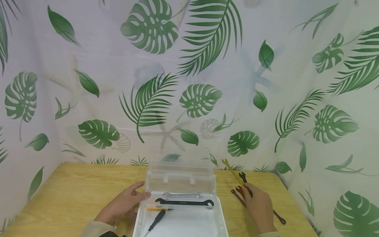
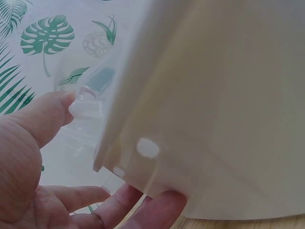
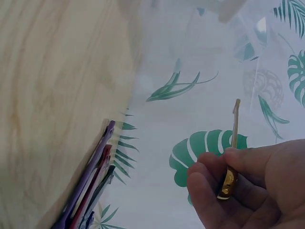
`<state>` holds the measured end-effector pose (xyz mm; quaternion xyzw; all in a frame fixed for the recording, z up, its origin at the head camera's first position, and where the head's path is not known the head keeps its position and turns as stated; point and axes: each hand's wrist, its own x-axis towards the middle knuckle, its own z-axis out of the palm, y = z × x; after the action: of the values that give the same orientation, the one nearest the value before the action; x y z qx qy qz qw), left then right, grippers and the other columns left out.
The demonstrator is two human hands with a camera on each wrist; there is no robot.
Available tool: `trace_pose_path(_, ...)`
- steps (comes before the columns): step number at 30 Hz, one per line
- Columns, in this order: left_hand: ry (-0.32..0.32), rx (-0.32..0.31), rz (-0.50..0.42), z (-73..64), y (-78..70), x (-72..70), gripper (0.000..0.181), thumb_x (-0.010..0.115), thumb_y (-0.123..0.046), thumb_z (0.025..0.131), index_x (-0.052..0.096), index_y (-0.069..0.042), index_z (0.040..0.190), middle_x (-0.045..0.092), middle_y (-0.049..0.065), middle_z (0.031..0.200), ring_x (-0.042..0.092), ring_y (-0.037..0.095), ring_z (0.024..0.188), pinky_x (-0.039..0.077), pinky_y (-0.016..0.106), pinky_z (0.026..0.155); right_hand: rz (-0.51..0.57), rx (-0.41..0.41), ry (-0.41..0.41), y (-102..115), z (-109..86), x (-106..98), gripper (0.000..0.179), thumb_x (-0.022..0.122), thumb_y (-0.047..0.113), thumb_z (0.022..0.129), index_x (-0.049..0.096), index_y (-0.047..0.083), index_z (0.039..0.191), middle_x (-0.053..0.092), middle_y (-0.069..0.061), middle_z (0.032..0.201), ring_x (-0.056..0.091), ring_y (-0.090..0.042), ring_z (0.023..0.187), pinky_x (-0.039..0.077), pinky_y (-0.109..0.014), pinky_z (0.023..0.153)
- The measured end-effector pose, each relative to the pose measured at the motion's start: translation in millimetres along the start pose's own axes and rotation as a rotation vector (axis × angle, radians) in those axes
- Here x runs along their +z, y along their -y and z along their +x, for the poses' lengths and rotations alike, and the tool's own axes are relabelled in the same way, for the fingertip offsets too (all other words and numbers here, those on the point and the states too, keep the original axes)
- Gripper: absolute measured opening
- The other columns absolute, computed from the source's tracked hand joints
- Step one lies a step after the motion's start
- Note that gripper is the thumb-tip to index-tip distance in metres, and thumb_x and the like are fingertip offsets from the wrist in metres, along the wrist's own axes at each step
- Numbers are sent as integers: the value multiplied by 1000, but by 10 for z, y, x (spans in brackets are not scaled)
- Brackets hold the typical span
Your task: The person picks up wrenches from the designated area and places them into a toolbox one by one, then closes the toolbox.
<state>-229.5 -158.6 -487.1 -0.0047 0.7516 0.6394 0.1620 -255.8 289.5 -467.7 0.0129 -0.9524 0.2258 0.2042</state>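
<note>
My right hand (image 1: pixel 259 205) pinches a yellow open-ended wrench (image 1: pixel 233 171) between thumb and fingers, raised over the table's right side. Beneath that hand lie a purple wrench (image 1: pixel 279 217), a red wrench (image 1: pixel 239 190) and a black wrench (image 1: pixel 243 177), partly covered by it. At the rear left corner of a white plastic box (image 1: pixel 137 219), my left hand (image 1: pixel 122 202) grips the edge, thumb by the clear lid (image 1: pixel 180 184) and fingers against the outer wall. Inside the box are a silver wrench (image 1: pixel 183 196), a larger black wrench (image 1: pixel 185 202) and a black-handled screwdriver (image 1: pixel 157 220).
The lid stands raised at the back of the box. A yellow-handled tool (image 1: pixel 155 208) lies in the box near the screwdriver. The wooden table (image 1: pixel 88 184) extends to both sides, and a leaf-printed cloth (image 1: pixel 201 148) hangs behind it.
</note>
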Motion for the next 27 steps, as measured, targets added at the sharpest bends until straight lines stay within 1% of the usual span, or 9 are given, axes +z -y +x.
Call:
trace_pose_path(4, 3, 0, 2, 2, -1, 2, 83, 70, -42, 99, 30, -3, 160, 59, 24, 129, 65, 37, 113, 62, 57, 77, -4, -24, -14, 91, -14, -48, 25, 70, 14, 99, 75, -1, 119, 76, -21, 107, 74, -34, 82, 59, -48, 66)
trace_pose_path(7, -5, -4, 6, 4, 1, 8, 83, 70, -42, 99, 31, -4, 160, 59, 23, 128, 65, 36, 113, 62, 57, 77, -13, -44, -12, 150, -18, -69, 26, 70, 16, 100, 75, 1, 121, 76, -19, 110, 72, -29, 75, 56, -42, 63)
trace_pose_path(10, -18, -10, 8, 4, 5, 18, 82, 71, -42, 98, 33, -5, 160, 60, 23, 130, 66, 37, 113, 63, 57, 76, 1, -45, -4, 179, -24, -74, 28, 70, 17, 100, 74, 1, 123, 77, -18, 110, 56, -17, 57, 44, -31, 52)
trace_pose_path(12, -32, -17, 16, 9, 6, 26, 81, 72, -42, 97, 34, -6, 160, 61, 23, 130, 66, 37, 113, 63, 56, 76, 16, -51, 1, 180, -27, -69, 27, 70, 17, 100, 75, 2, 122, 77, -17, 108, 48, -12, 54, 38, -27, 49)
trace_pose_path(15, -40, -23, 26, 14, 6, 27, 81, 72, -42, 97, 35, -7, 160, 61, 22, 132, 66, 38, 113, 63, 57, 76, 44, -89, -5, 164, -31, -46, 26, 71, 17, 99, 75, 2, 120, 78, -16, 105, 55, -12, 57, 45, -28, 51)
trace_pose_path(18, -30, -16, 33, 18, 7, 24, 81, 71, -42, 98, 34, -7, 160, 61, 22, 131, 66, 38, 113, 62, 57, 76, 64, -147, -21, 133, -33, -8, 24, 72, 15, 98, 76, 1, 118, 77, -16, 107, 71, -22, 75, 59, -36, 64)
trace_pose_path(21, -13, -2, 32, 17, 8, 18, 81, 70, -42, 99, 32, -5, 161, 61, 22, 130, 66, 37, 113, 62, 57, 76, 86, -201, -42, 115, -36, 21, 22, 74, 12, 97, 76, 1, 116, 77, -14, 108, 75, -30, 93, 62, -45, 75)
trace_pose_path(24, -17, -4, 31, 14, 6, 20, 82, 71, -42, 98, 33, -6, 161, 62, 21, 129, 66, 36, 112, 63, 57, 76, 90, -245, -55, 133, -39, 32, 20, 76, 10, 95, 78, 4, 113, 78, -9, 105, 75, -26, 94, 62, -44, 76)
trace_pose_path(27, -39, -18, 31, 19, 7, 28, 81, 72, -43, 97, 35, -7, 160, 63, 20, 128, 67, 35, 112, 62, 57, 76, 93, -317, -62, 157, -45, 32, 19, 77, 8, 93, 78, 6, 111, 78, -5, 102, 73, -19, 89, 61, -37, 71)
